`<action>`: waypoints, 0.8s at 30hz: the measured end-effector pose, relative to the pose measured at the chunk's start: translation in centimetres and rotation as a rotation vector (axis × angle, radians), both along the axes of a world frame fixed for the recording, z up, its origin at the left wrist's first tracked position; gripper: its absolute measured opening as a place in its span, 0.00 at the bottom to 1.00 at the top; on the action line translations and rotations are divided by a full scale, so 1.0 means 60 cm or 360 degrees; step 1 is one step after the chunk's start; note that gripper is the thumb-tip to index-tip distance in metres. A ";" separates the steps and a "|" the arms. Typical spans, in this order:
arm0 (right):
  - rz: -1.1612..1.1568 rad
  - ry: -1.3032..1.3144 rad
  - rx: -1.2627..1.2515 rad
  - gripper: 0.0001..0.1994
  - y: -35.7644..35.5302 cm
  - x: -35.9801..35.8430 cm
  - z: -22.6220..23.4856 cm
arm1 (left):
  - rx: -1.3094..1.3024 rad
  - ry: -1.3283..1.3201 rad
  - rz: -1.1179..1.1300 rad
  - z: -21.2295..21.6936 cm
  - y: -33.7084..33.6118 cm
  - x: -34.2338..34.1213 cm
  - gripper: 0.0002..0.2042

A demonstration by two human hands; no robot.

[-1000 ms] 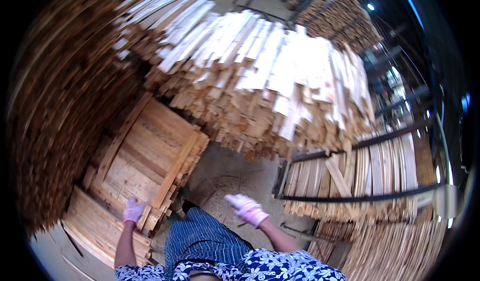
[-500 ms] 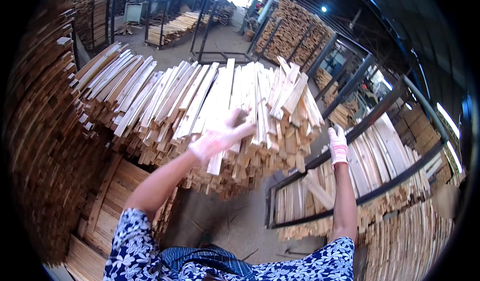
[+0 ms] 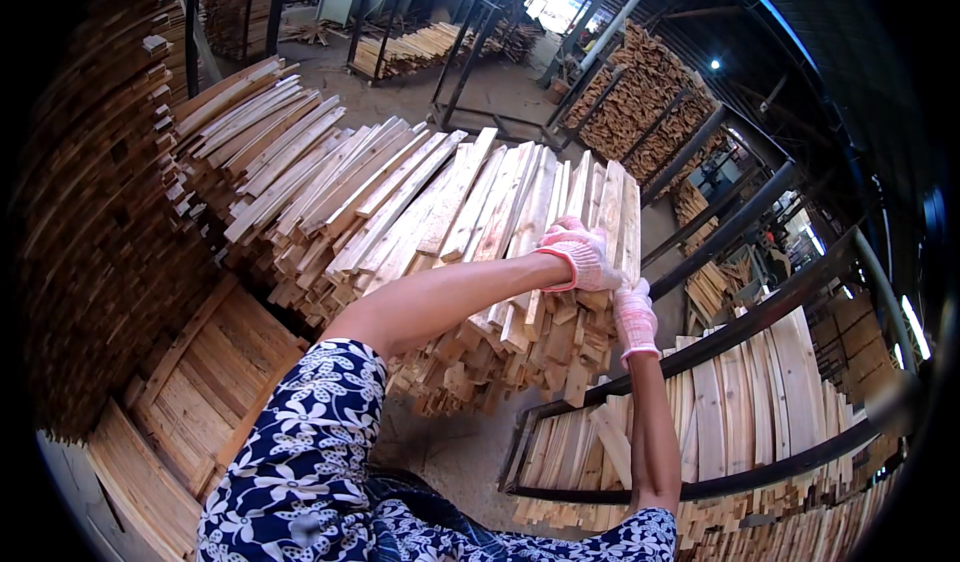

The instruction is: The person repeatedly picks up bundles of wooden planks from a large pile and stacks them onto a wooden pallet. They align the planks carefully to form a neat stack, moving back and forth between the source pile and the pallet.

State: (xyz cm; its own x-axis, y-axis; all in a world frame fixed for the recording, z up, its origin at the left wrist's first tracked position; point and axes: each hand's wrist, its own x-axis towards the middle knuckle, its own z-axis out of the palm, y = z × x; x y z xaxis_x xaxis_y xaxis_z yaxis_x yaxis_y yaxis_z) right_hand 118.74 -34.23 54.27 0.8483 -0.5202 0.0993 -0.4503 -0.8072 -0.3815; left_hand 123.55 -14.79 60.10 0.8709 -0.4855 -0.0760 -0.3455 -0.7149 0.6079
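Note:
A broad stack of pale wooden strips [image 3: 470,197] spreads across the middle, its cut ends toward me. My left hand [image 3: 582,254], in a white and pink knit glove, reaches across to the stack's right end. Its fingers are curled over the strips there. Just beside and nearer me, my right hand [image 3: 635,317], gloved alike, is closed at the near end of the rightmost wooden strip [image 3: 629,227]. The two gloves nearly touch. Part of the right fingers is hidden behind the left glove and the wood.
A dark metal rack [image 3: 700,357] holding more boards [image 3: 735,402] stands at the right. A tall wall of stacked wood [image 3: 90,212] rises at the left. Below it lie wooden panels [image 3: 215,372]. Black metal posts [image 3: 470,62] and further wood piles [image 3: 640,92] stand behind.
My left hand has moved right to the stack's end. The right hand has come left from the metal rack to meet it. Crossed strips on the right end now lie in line. The view has shifted.

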 end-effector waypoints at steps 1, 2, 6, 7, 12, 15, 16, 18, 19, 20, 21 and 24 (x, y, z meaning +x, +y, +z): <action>-0.0020 -0.0088 -0.0062 0.40 0.000 -0.001 -0.008 | 0.0062 -0.0057 -0.0002 -0.001 -0.001 0.004 0.50; -0.0004 -0.0091 -0.0059 0.40 0.003 -0.002 -0.008 | -0.0013 0.0031 -0.0015 -0.003 0.002 0.012 0.50; 0.0020 -0.0173 -0.0032 0.41 0.011 -0.001 -0.011 | -0.0222 0.0225 0.0096 -0.016 0.011 0.052 0.56; 0.0014 -0.0180 -0.0030 0.41 0.006 -0.001 -0.016 | -0.0292 0.0245 0.0178 -0.034 0.010 0.055 0.57; -0.0028 -0.0328 -0.0047 0.45 0.023 -0.022 -0.023 | -0.0290 0.0027 0.0257 -0.062 0.004 0.037 0.54; 0.0080 -0.0284 0.0020 0.47 0.048 -0.082 -0.022 | -0.0281 -0.0025 0.0125 -0.044 0.048 -0.027 0.48; 0.0110 -0.0322 0.0005 0.47 0.050 -0.116 -0.021 | -0.0319 0.0013 0.0050 -0.030 0.066 -0.057 0.47; 0.0215 -0.0383 0.0063 0.45 0.089 -0.207 -0.024 | -0.0337 0.0264 0.0047 -0.014 0.114 -0.139 0.43; 0.0248 -0.0383 0.0235 0.45 0.098 -0.267 -0.027 | -0.0291 0.0408 0.0003 0.005 0.132 -0.193 0.45; 0.0310 -0.0372 0.0285 0.46 0.112 -0.304 -0.054 | -0.0255 0.0310 -0.0007 -0.022 0.151 -0.210 0.48; 0.0389 -0.0365 0.0394 0.46 0.110 -0.352 -0.075 | -0.0210 0.0135 0.0008 -0.049 0.163 -0.231 0.48; 0.0523 -0.0971 0.2083 0.40 0.086 -0.422 -0.079 | -0.1148 0.0843 -0.0136 -0.120 0.223 -0.232 0.51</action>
State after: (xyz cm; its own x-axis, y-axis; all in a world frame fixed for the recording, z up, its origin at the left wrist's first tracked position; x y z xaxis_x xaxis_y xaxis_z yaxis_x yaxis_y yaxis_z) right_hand 93.39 -29.06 49.55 0.9436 -0.3162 0.0985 0.1740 0.2203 -0.9598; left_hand 109.62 -1.39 52.92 0.7671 -0.6322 -0.1090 0.0732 -0.0824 0.9939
